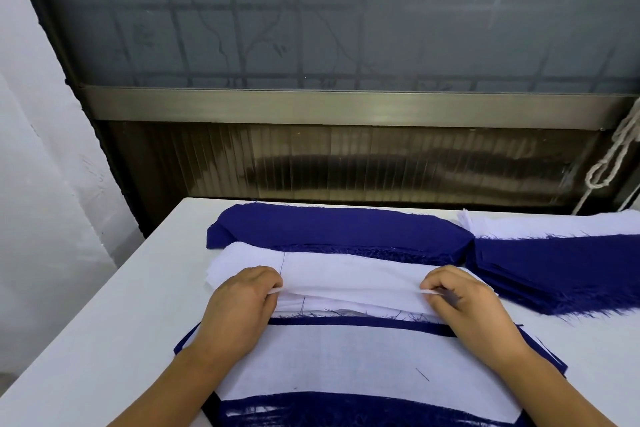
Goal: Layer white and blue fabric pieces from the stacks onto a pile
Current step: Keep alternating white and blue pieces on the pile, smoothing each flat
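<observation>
A stack of white fabric pieces [349,274] lies mid-table in front of a blue stack [332,229]. My left hand [242,298] pinches the near left edge of the top white piece. My right hand [464,298] pinches its near right edge, so the edge is lifted slightly off the stack. Closest to me lies the layered pile [346,360], a white piece on top with blue edges showing around it and a frayed blue piece at its near end.
A second blue stack [561,270] sits at the right, with more white pieces [540,227] behind it. The white table [114,322] extends left. A window with a metal sill rises behind the table; a cord [613,159] hangs at the right.
</observation>
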`<state>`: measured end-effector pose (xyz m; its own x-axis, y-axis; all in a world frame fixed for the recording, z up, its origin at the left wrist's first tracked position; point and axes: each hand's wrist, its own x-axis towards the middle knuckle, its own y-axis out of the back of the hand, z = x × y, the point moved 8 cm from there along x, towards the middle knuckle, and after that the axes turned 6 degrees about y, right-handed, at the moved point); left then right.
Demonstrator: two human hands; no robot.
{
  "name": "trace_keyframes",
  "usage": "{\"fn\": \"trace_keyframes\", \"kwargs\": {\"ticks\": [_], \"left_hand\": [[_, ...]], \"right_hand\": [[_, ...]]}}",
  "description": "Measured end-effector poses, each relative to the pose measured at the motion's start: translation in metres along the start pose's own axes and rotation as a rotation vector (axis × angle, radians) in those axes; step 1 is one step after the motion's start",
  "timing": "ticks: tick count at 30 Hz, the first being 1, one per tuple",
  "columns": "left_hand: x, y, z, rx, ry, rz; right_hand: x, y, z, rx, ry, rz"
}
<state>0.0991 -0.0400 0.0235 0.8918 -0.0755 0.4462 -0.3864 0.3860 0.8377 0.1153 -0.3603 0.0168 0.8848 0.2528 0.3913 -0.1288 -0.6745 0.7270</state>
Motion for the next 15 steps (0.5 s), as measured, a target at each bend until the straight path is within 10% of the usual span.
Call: {"fn": "trace_keyframes", "kwargs": {"ticks": [15], "left_hand": [[-0.0018,0.0037,-0.0087,-0.051,0.088,0.067]], "right_hand": [[-0.0005,0.0095,-0.0094,-0.058,-0.013,0.078]]}}
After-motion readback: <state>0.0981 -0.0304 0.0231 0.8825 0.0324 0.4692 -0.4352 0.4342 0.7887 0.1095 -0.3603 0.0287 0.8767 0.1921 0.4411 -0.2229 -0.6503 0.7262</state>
